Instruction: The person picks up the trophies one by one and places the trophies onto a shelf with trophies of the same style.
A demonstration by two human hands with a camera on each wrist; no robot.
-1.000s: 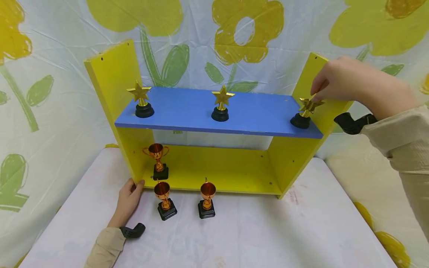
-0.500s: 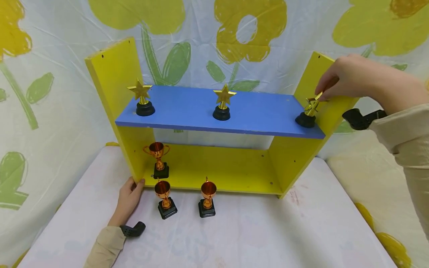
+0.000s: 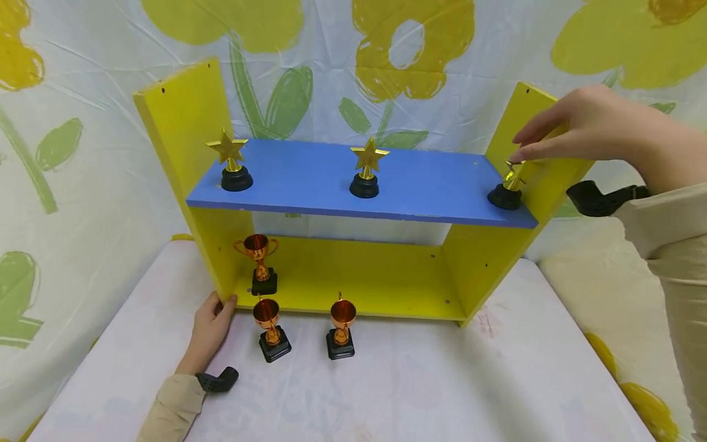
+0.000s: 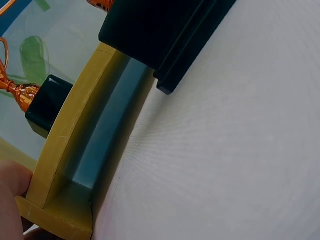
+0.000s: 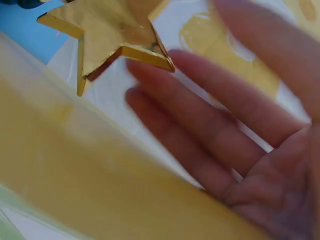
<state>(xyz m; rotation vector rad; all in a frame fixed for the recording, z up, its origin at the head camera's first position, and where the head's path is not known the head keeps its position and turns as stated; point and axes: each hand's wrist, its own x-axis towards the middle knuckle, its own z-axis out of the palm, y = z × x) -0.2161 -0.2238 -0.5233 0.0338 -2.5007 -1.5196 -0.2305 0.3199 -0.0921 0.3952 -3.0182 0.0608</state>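
Note:
My right hand (image 3: 591,126) hovers at the right end of the blue shelf board (image 3: 304,178), fingers extended right by the tip of a gold star trophy (image 3: 505,196). In the right wrist view the fingers are spread loosely beside the gold star (image 5: 105,35), not curled round it. That trophy stands on its round black base, its star turned sideways. Two more star trophies stand on the same board, one at the middle (image 3: 364,184) and one at the left (image 3: 236,178). My left hand (image 3: 211,325) grips the lower left corner of the yellow shelf unit (image 3: 353,276), thumb at its front.
A copper cup trophy (image 3: 264,281) stands at the left of the lower yellow board. Two similar cups, one left (image 3: 274,345) and one right (image 3: 340,345), stand on the white-covered table (image 3: 414,380) in front. A flower-printed cloth (image 3: 326,86) hangs behind the unit.
The right star trophy has shifted slightly right, turned and come upright from a tilt. My right fingers have let go and straightened. The left hand stays at the corner.

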